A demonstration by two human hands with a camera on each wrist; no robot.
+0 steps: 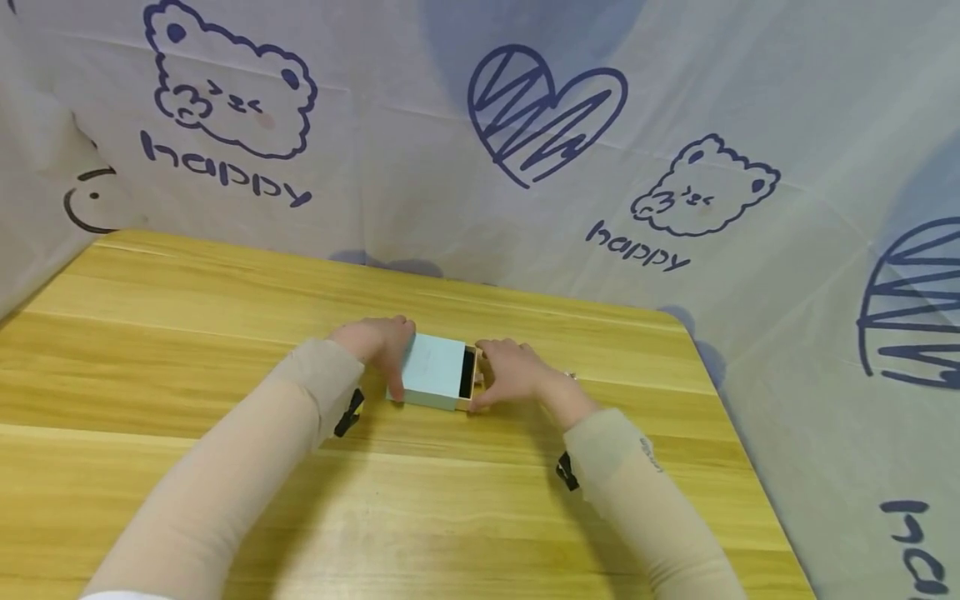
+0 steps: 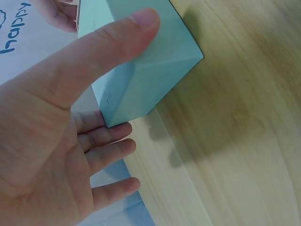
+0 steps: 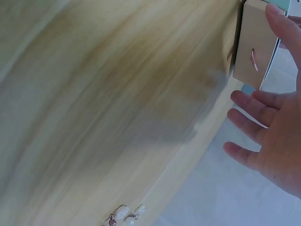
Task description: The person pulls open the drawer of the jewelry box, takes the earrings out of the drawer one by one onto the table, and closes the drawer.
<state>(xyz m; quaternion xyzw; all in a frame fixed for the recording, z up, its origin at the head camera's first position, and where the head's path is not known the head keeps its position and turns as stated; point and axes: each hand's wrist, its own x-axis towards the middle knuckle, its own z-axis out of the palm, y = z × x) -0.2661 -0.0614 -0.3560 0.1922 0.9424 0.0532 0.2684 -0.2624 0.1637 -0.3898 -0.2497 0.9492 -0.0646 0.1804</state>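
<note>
A light blue jewelry box (image 1: 433, 367) lies flat on the table, its beige drawer (image 3: 249, 40) slid partly out to the right. A strip of black lining (image 1: 468, 372) shows in the gap, and a small pink ribbon pull (image 3: 254, 60) hangs on the drawer's end. My left hand (image 1: 380, 346) holds the left end of the blue sleeve, thumb on the near side and fingers at the far side. At the opposite end, my right hand (image 1: 517, 371) holds the drawer between thumb and fingers.
A small piece of jewelry with white beads (image 3: 123, 213) lies on the wooden table (image 1: 420, 508), right of my right hand and partly hidden behind it in the head view. A white cloth (image 1: 420, 167) with drawings hangs behind the table's far edge.
</note>
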